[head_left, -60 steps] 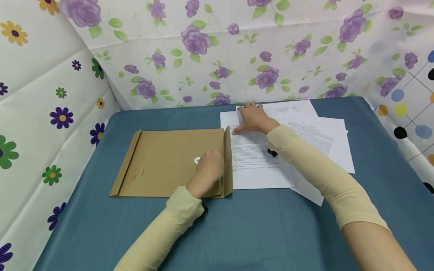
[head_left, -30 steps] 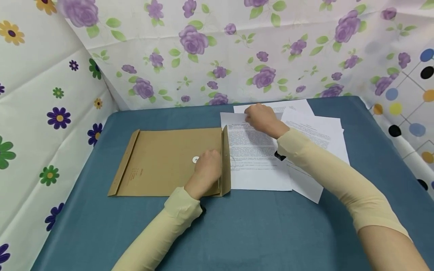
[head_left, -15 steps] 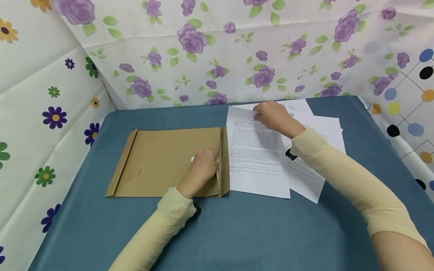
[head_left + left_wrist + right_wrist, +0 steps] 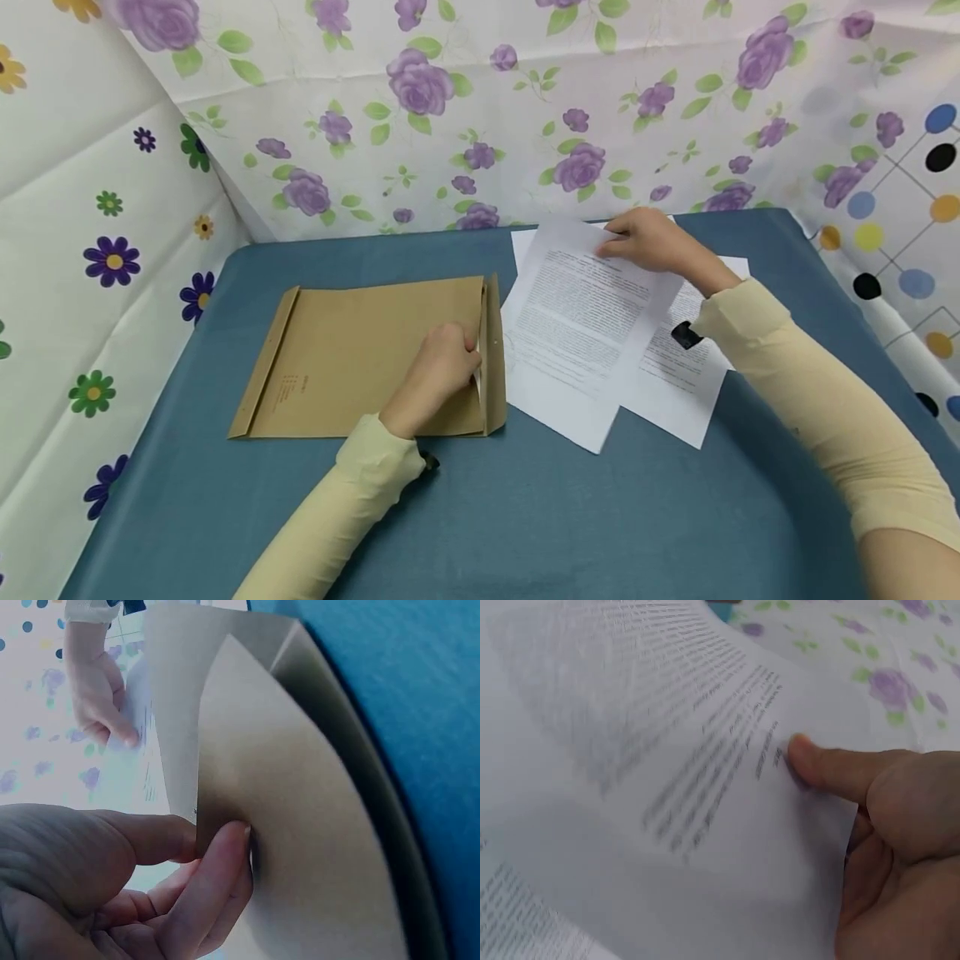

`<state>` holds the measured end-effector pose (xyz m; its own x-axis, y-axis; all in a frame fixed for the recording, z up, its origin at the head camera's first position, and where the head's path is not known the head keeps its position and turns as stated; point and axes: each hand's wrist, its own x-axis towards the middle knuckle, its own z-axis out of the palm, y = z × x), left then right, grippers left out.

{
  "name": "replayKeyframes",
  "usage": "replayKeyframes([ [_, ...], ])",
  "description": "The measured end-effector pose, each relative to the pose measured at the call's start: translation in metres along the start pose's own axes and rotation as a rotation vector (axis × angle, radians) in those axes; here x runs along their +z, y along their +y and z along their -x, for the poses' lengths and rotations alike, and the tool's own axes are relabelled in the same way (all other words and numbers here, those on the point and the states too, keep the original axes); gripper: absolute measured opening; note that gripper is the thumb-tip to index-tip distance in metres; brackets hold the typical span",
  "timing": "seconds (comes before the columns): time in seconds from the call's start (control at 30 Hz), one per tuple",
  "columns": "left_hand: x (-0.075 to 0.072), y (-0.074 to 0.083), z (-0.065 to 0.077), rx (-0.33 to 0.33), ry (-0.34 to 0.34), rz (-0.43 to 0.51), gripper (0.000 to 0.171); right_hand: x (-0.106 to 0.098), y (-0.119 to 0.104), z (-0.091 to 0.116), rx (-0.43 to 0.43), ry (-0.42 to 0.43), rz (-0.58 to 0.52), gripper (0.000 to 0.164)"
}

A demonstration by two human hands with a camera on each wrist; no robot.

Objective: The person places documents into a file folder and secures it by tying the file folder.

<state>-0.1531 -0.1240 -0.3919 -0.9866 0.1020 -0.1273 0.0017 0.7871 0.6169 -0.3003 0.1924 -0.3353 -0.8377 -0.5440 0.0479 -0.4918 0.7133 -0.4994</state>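
Note:
A brown kraft envelope (image 4: 367, 350) lies on the table, its flap (image 4: 493, 367) folded out on the right. My left hand (image 4: 438, 362) pinches the edge of its mouth between thumb and fingers, and in the left wrist view that brown edge (image 4: 277, 772) is bent up, with a gap behind it. My right hand (image 4: 652, 240) holds a printed sheet of paper (image 4: 581, 325) by its upper right edge, thumb on the printed face. The sheet is raised and tilted, its lower left part beside the flap. The right fingers are mostly behind the paper.
More printed sheets (image 4: 678, 383) lie overlapping beneath and to the right of the held one. A blue cloth (image 4: 570, 517) covers the table. Flowered hangings (image 4: 300, 133) stand along the back and left, and a dotted one (image 4: 915, 250) on the right.
My right hand has gone from resting on the papers to gripping one sheet, lifting it and turning it aslant while moving right. My left hand stays at the envelope's mouth, which has opened slightly.

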Motion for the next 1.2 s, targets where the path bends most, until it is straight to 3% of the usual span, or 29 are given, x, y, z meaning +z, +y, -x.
replayKeyframes([
  [0.23,-0.008,0.003,0.001,-0.002,-0.003,0.041,0.044,-0.023,0.009,0.023,0.114,-0.039,-0.216,0.035],
  [0.33,-0.011,0.004,0.002,-0.009,-0.008,0.051,0.042,-0.028,0.013,0.03,0.161,-0.056,-0.268,0.041],
  [0.53,-0.016,0.004,0.003,-0.037,-0.028,0.082,0.032,-0.034,0.023,0.038,0.261,-0.074,-0.393,0.036],
  [0.73,-0.021,0.006,0.002,-0.039,-0.031,0.104,0.027,-0.049,0.028,0.05,0.304,-0.022,-0.41,0.04],
  [0.9,-0.025,0.007,0.002,-0.041,-0.037,0.111,0.022,-0.061,0.032,0.061,0.3,0.052,-0.453,0.03],
  [1.03,-0.029,0.009,0.002,-0.051,-0.036,0.119,0.016,-0.067,0.033,0.067,0.307,0.118,-0.566,0.015],
  [1.2,-0.033,0.011,0.003,-0.052,-0.04,0.127,0.012,-0.074,0.031,0.072,0.343,0.197,-0.725,0.011],
])
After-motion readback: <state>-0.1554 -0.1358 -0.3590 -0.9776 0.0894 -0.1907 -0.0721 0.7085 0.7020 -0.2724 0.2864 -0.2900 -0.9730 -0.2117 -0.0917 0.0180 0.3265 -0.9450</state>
